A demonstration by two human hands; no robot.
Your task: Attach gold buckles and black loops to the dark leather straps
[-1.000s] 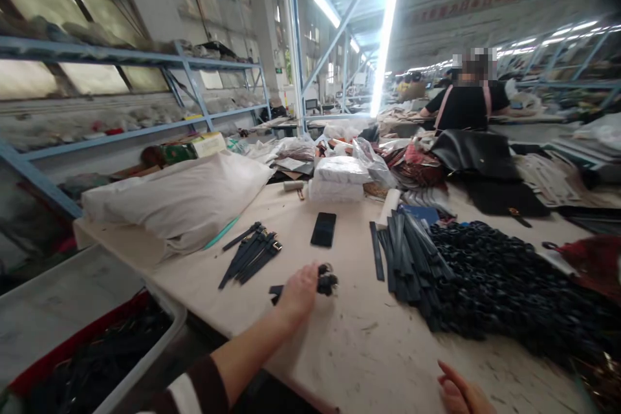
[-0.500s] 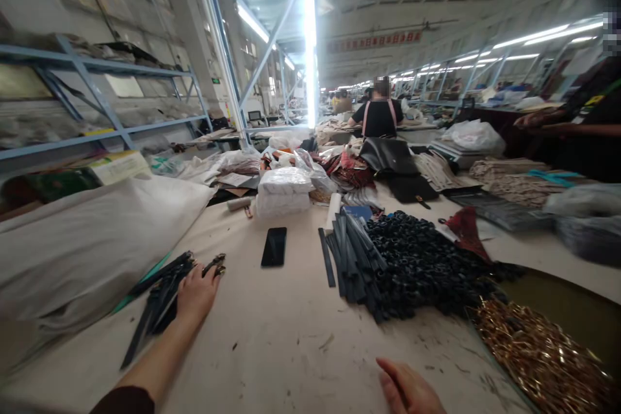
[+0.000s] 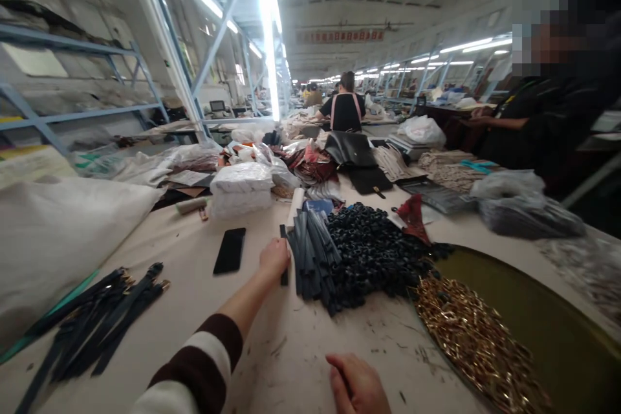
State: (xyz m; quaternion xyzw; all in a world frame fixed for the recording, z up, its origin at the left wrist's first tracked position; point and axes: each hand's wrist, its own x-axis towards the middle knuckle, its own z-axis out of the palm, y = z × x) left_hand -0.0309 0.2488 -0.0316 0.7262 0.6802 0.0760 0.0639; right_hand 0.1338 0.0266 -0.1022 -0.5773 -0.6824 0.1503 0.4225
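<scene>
My left hand (image 3: 275, 259) reaches across the table, its fingers closed on a flat dark strap (image 3: 284, 238) that lies beside a fanned bundle of similar straps (image 3: 310, 252). Low in the view, my right hand (image 3: 359, 383) rests at the table's near side; its fingers are curled together and nothing shows in them. Right of the bundle is a heap of small black loops (image 3: 376, 259). Gold metal buckle-like parts (image 3: 470, 333) pile up in a large olive tray (image 3: 524, 301). Several straps with gold metal ends (image 3: 104, 320) lie at the left.
A black phone (image 3: 229, 251) lies on the table. Behind it are a plastic-wrapped white stack (image 3: 241, 191) and a black leather piece (image 3: 352, 152). Pale sheeting (image 3: 63, 226) covers the left side. One person (image 3: 524, 123) stands at the right, another (image 3: 347, 107) farther back.
My left hand has let go of the gold-ended straps at the left and moved right to the dark strap. The view has turned right; my right hand stays near the table's front.
</scene>
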